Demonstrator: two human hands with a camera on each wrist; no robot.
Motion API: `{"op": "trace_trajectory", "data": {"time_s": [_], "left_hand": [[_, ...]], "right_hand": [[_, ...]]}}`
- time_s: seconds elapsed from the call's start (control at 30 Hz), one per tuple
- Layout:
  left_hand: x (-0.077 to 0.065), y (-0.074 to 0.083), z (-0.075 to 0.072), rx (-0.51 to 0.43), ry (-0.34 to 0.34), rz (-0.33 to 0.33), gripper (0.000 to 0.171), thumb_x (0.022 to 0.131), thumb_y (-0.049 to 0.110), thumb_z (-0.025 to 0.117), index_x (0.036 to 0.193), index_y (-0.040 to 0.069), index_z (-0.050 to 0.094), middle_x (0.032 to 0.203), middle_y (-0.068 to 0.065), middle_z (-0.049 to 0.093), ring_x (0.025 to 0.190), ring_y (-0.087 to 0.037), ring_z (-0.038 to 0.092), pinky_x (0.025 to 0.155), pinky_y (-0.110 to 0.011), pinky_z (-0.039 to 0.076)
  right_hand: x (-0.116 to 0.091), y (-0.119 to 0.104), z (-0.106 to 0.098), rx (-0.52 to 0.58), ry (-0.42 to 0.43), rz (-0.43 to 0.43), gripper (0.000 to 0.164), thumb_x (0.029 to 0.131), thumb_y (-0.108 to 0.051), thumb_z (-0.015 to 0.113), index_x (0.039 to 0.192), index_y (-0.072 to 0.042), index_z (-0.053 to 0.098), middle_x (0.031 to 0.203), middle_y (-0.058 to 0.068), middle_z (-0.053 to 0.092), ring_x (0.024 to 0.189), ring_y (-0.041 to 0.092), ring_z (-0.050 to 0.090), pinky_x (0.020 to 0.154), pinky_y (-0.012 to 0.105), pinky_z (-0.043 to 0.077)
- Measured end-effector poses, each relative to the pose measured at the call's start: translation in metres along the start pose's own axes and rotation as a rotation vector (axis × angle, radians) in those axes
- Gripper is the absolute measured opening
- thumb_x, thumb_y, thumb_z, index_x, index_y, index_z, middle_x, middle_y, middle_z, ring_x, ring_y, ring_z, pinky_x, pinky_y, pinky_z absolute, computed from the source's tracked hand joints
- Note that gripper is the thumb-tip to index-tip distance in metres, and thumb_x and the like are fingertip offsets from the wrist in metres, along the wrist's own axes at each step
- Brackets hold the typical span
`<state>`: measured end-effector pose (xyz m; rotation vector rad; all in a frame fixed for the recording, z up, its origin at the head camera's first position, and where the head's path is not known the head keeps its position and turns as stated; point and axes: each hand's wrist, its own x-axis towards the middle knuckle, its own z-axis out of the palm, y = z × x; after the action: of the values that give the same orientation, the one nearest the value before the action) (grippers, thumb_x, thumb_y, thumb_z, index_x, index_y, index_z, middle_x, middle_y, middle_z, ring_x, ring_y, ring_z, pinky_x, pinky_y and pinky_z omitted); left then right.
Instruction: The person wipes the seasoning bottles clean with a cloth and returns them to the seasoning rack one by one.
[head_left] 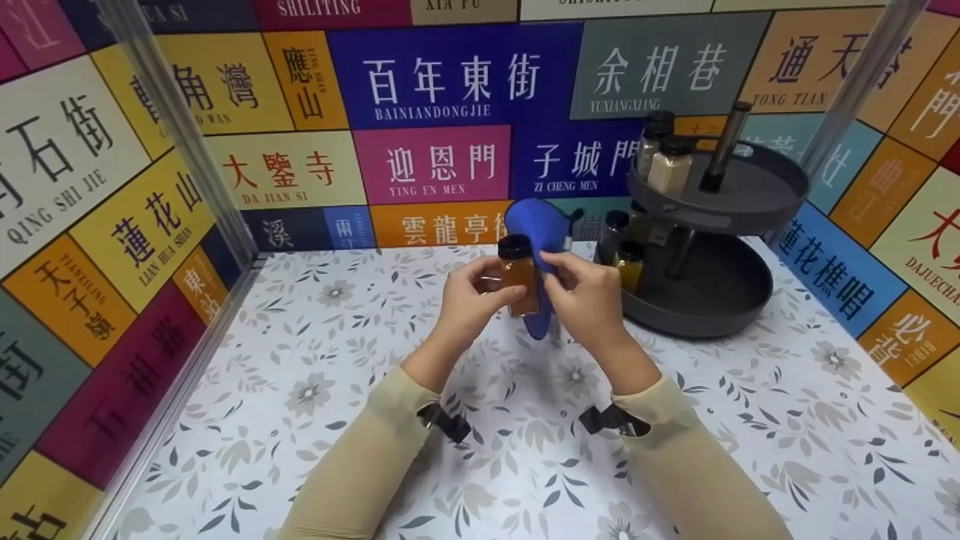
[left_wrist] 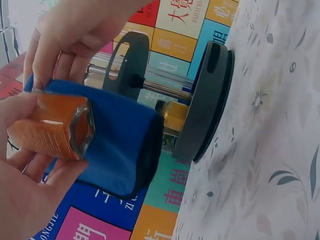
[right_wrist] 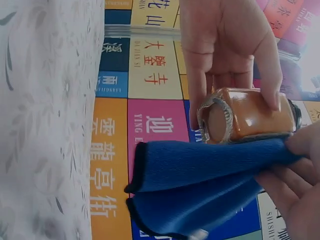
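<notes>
Between thumb and fingers, my left hand (head_left: 475, 298) grips a glass spice jar (head_left: 520, 281) with a black lid and orange-brown powder inside. The jar is held up above the table, its base visible in both wrist views. Right beside it, my right hand (head_left: 589, 296) pinches a blue cloth (head_left: 534, 225) with dark edging. The cloth hangs folded from the fingers and lies against the side of the jar, as the right wrist view (right_wrist: 215, 170) shows.
A dark grey two-tier round rack (head_left: 705, 315) stands at the back right. Its upper tier holds jars, one a pale-powder jar (head_left: 670, 166); a yellow jar (head_left: 628, 266) is on the lower tier. The table (head_left: 315, 450) has a floral cover, with sign-printed walls around.
</notes>
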<state>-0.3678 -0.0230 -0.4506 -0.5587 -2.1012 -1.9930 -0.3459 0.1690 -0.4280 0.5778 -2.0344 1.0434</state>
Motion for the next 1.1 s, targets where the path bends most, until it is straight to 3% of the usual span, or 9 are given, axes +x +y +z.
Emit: {"op": "trace_trajectory", "data": {"time_s": [0.13, 0.23, 0.33, 0.4, 0.5, 0.67, 0.73, 0.87, 1.1], "left_hand": [[0.001, 0.002, -0.003, -0.044, 0.056, -0.024, 0.046, 0.089, 0.018, 0.086, 0.131, 0.004, 0.073, 0.118, -0.015, 0.075, 0.1, -0.022, 0.072, 0.084, -0.03, 0.062], [0.003, 0.003, -0.004, -0.091, 0.099, -0.043, 0.049, 0.09, 0.016, 0.085, 0.135, 0.002, 0.071, 0.119, -0.017, 0.074, 0.102, -0.027, 0.071, 0.083, -0.03, 0.063], [0.004, 0.003, -0.004, -0.084, 0.104, -0.036, 0.05, 0.09, 0.018, 0.085, 0.136, 0.002, 0.071, 0.119, -0.016, 0.074, 0.103, -0.029, 0.07, 0.083, -0.029, 0.062], [0.004, 0.004, -0.003, -0.054, 0.09, -0.023, 0.049, 0.09, 0.02, 0.086, 0.134, 0.003, 0.072, 0.117, -0.014, 0.074, 0.101, -0.027, 0.069, 0.083, -0.027, 0.06], [0.002, 0.004, -0.001, -0.006, 0.057, -0.003, 0.045, 0.089, 0.021, 0.087, 0.129, 0.004, 0.074, 0.111, -0.013, 0.075, 0.094, -0.021, 0.068, 0.083, -0.027, 0.057], [-0.004, 0.004, 0.005, 0.008, -0.022, -0.019, 0.043, 0.089, 0.022, 0.087, 0.128, 0.007, 0.075, 0.109, -0.011, 0.075, 0.093, -0.018, 0.07, 0.083, -0.028, 0.059], [-0.004, 0.003, 0.007, -0.023, -0.042, -0.04, 0.044, 0.09, 0.022, 0.086, 0.129, 0.007, 0.074, 0.112, -0.011, 0.075, 0.095, -0.019, 0.071, 0.084, -0.029, 0.06], [-0.004, 0.004, 0.007, -0.055, -0.018, -0.055, 0.044, 0.089, 0.021, 0.086, 0.128, 0.007, 0.073, 0.112, -0.012, 0.074, 0.096, -0.021, 0.072, 0.083, -0.029, 0.06], [-0.002, 0.008, 0.003, -0.047, 0.095, -0.044, 0.045, 0.087, 0.018, 0.087, 0.128, 0.005, 0.074, 0.108, -0.009, 0.073, 0.09, -0.02, 0.065, 0.076, -0.026, 0.057]], "right_hand": [[0.001, -0.001, -0.002, -0.004, -0.167, 0.096, 0.02, 0.092, 0.0, 0.073, 0.11, -0.002, 0.083, 0.1, 0.014, 0.083, 0.081, 0.022, 0.079, 0.074, 0.038, 0.066], [0.002, 0.0, -0.002, -0.016, -0.305, 0.216, 0.019, 0.093, -0.003, 0.073, 0.108, -0.003, 0.083, 0.101, 0.013, 0.083, 0.081, 0.024, 0.077, 0.079, 0.045, 0.066], [0.004, -0.001, -0.003, 0.003, -0.365, 0.349, 0.018, 0.094, -0.006, 0.072, 0.109, -0.004, 0.082, 0.105, 0.014, 0.082, 0.087, 0.027, 0.077, 0.086, 0.048, 0.065], [0.005, -0.003, -0.003, 0.029, -0.337, 0.407, 0.019, 0.095, -0.008, 0.072, 0.11, -0.004, 0.082, 0.107, 0.015, 0.082, 0.092, 0.028, 0.079, 0.088, 0.048, 0.065], [0.005, -0.008, -0.005, 0.099, -0.217, 0.416, 0.019, 0.095, -0.007, 0.073, 0.111, -0.004, 0.082, 0.108, 0.014, 0.082, 0.096, 0.026, 0.08, 0.086, 0.041, 0.065], [0.004, -0.013, -0.008, 0.207, 0.043, 0.288, 0.018, 0.096, 0.0, 0.074, 0.112, -0.002, 0.082, 0.108, 0.014, 0.082, 0.096, 0.024, 0.08, 0.08, 0.021, 0.062], [0.003, -0.015, -0.009, 0.22, 0.099, 0.233, 0.019, 0.096, 0.001, 0.074, 0.113, -0.002, 0.081, 0.11, 0.015, 0.081, 0.097, 0.025, 0.08, 0.08, 0.017, 0.061], [0.003, -0.017, -0.007, 0.171, 0.08, 0.191, 0.019, 0.096, -0.001, 0.074, 0.114, -0.003, 0.081, 0.11, 0.014, 0.082, 0.094, 0.023, 0.081, 0.076, 0.017, 0.061], [0.002, -0.014, -0.005, 0.04, -0.144, 0.303, 0.013, 0.093, -0.008, 0.074, 0.103, -0.008, 0.082, 0.091, 0.008, 0.081, 0.069, 0.017, 0.067, 0.065, 0.025, 0.054]]}}
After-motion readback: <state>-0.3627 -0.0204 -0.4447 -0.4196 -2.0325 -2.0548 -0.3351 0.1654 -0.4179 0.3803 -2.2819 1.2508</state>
